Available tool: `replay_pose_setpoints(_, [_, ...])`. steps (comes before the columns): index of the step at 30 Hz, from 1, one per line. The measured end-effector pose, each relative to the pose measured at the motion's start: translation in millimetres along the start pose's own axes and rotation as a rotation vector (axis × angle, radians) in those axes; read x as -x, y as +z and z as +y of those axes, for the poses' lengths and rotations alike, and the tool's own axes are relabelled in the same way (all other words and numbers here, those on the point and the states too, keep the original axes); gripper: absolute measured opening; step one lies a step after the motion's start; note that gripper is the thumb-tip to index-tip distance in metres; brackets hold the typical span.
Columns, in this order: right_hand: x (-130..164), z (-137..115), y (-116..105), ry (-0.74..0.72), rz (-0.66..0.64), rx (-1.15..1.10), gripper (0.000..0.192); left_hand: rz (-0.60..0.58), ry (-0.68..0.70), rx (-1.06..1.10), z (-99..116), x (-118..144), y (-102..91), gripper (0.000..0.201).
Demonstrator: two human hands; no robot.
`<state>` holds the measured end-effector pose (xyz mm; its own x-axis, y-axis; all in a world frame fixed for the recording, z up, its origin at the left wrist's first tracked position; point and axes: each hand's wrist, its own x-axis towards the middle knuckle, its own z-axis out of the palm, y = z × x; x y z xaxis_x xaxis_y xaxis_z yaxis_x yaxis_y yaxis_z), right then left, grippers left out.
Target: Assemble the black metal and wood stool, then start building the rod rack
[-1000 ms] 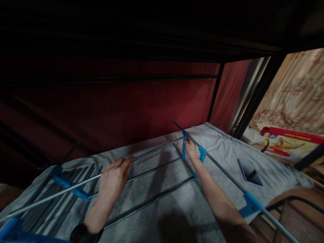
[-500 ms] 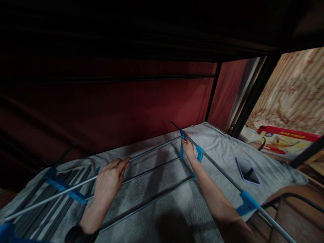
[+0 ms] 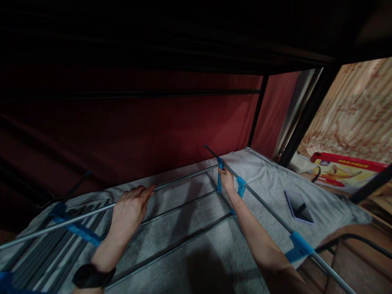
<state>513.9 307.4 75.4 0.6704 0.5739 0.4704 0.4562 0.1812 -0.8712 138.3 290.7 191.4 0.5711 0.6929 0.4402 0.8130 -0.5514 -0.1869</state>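
Note:
My left hand [image 3: 130, 208], with a dark watch on its wrist, is wrapped over a long grey metal tube [image 3: 183, 177]. That tube runs from the lower left up to a blue plastic connector [image 3: 219, 163]. My right hand [image 3: 226, 178] is closed at this connector, around the joint; its fingertips are partly hidden. A second long tube [image 3: 266, 204] passes the joint and slopes down to the lower right, carrying more blue connectors [image 3: 300, 245]. Thinner cross tubes [image 3: 186, 241] of the same frame lie lower down. Another blue connector [image 3: 81, 232] sits left of my left hand.
Several loose grey tubes [image 3: 45, 261] lie at the left on the grey blanket [image 3: 196, 261]. A phone [image 3: 299, 206] rests on the blanket at the right. Dark bed posts [image 3: 301, 114], a red curtain [image 3: 153, 134], a chair [image 3: 355, 265] and a colourful box [image 3: 346, 171] surround the spot.
My left hand has shifted slightly left and up with the long tube, whose left end is now raised a little. My right hand stays at the connector, almost unmoved.

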Motion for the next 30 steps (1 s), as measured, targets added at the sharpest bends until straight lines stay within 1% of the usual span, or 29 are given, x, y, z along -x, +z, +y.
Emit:
replay_pose_setpoints(5, [0.9, 1.3, 2.1, 0.013, 0.017, 0.004, 0.039, -0.016, 0.003, 0.011, 0.0, -0.5, 2.9, 0.047])
replay_pose_setpoints(11, [1.6, 4.4, 4.0, 0.008, 0.017, 0.021, 0.04, -0.011, 0.054, -0.019, -7.1, -0.9, 8.5, 0.047])
replay_pose_setpoints(15, [1.4, 4.2, 4.6, 0.012, 0.02, 0.03, 0.042, -0.018, 0.055, -0.046, -9.7, -3.1, 9.9, 0.049])
replay_pose_setpoints(19, [3.1, 1.6, 4.1, 0.022, 0.027, 0.024, 0.046, -0.03, 0.056, -0.027, -10.6, -5.7, 10.0, 0.049])
replay_pose_setpoints(25, [5.9, -5.1, 2.5, 0.036, 0.025, 0.006, 0.048, -0.048, 0.012, -0.008, -11.0, -13.1, 4.7, 0.048])
replay_pose_setpoints(30, [5.6, -12.9, 0.4, 0.033, 0.021, 0.025, 0.047, -0.033, 0.027, 0.041, -10.5, -10.4, 8.4, 0.048])
